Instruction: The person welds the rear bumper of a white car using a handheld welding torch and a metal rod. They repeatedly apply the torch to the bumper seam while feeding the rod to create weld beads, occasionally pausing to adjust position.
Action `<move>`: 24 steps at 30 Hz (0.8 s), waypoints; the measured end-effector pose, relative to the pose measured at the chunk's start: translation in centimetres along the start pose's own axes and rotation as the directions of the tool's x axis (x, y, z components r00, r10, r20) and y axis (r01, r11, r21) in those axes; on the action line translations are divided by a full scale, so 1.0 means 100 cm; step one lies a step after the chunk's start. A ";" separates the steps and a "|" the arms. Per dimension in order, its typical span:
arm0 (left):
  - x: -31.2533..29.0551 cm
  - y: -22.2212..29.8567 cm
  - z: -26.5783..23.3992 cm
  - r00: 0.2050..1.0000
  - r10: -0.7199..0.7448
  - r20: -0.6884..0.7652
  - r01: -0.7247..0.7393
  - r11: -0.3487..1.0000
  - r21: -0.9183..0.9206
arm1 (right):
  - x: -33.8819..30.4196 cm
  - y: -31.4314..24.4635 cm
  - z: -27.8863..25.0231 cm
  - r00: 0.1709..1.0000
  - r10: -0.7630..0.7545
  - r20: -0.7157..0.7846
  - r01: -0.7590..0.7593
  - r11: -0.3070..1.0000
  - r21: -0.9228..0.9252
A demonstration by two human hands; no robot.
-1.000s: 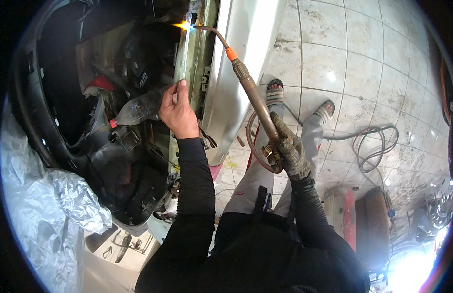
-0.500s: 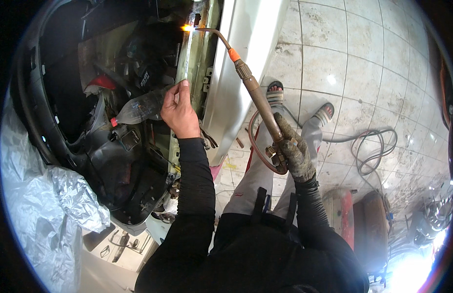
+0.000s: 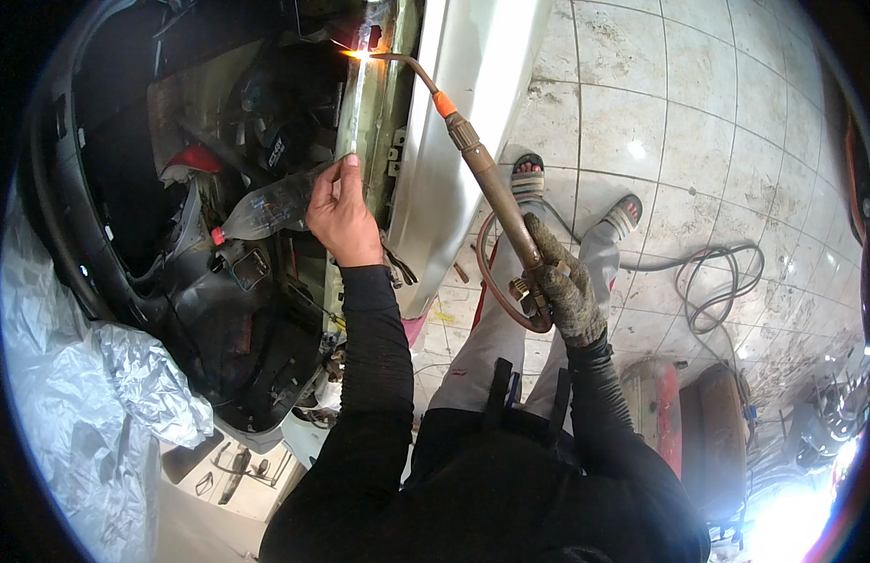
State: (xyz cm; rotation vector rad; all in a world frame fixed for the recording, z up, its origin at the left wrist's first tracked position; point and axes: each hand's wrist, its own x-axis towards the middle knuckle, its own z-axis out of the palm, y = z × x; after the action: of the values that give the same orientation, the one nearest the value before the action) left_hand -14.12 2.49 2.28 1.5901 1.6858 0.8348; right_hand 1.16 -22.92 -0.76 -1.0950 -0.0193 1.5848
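My right hand [image 3: 571, 296], in a dirty work glove, is wrapped round the valve end of a gas welding torch [image 3: 491, 183]. The torch's bent nozzle reaches up and left, and its orange flame [image 3: 358, 54] plays on the pale green metal sill [image 3: 383, 103] of a vehicle body. Bare and ungloved, my left hand [image 3: 344, 216] pinches the lower end of a thin filler rod [image 3: 359, 108] between thumb and fingertips. That rod runs along the sill up to the bright spot at the flame. Part of the torch's valve is covered by the glove.
A white body panel [image 3: 468, 103] lies beside the sill. Left of my hand are a clear plastic bottle [image 3: 266, 211] and dark interior trim [image 3: 238, 347]. Silvery plastic sheeting [image 3: 88, 403] hangs at far left. A hose [image 3: 707, 286] coils on the tiled floor [image 3: 632, 113].
The torch has shifted slightly left, and the glow at the nozzle tip is brighter, with a spark flying left. My left hand has moved very little, keeping its pinch.
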 end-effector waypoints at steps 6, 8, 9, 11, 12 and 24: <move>-0.001 0.005 0.003 1.000 -0.025 -0.008 0.024 1.000 -0.017 | 0.000 -0.006 0.005 1.000 -0.010 -0.014 0.010 1.000 0.015; -0.001 0.006 0.002 1.000 -0.030 -0.009 0.029 0.999 -0.027 | -0.001 -0.002 0.004 1.000 0.005 0.013 -0.005 0.998 0.061; -0.001 0.005 0.002 1.000 -0.029 -0.012 0.029 0.999 -0.026 | -0.001 -0.001 0.003 1.000 0.012 0.027 -0.014 0.996 0.085; -0.001 0.004 0.002 1.000 -0.027 -0.014 0.027 0.999 -0.023 | 0.000 -0.003 0.009 1.000 -0.022 -0.016 0.022 0.998 0.061; -0.001 0.004 0.002 1.000 -0.027 -0.014 0.027 0.999 -0.029 | 0.001 -0.004 0.011 0.999 -0.038 -0.036 0.040 0.998 0.049; -0.001 0.001 0.000 0.998 -0.048 -0.028 0.045 0.995 -0.087 | 0.001 0.002 0.001 1.000 0.006 0.003 -0.006 0.999 0.050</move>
State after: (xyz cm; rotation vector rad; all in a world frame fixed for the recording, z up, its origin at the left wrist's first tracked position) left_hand -14.04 2.39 2.32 1.4820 1.6782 0.8996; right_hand 1.00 -22.87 -0.89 -1.0547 0.0208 1.5840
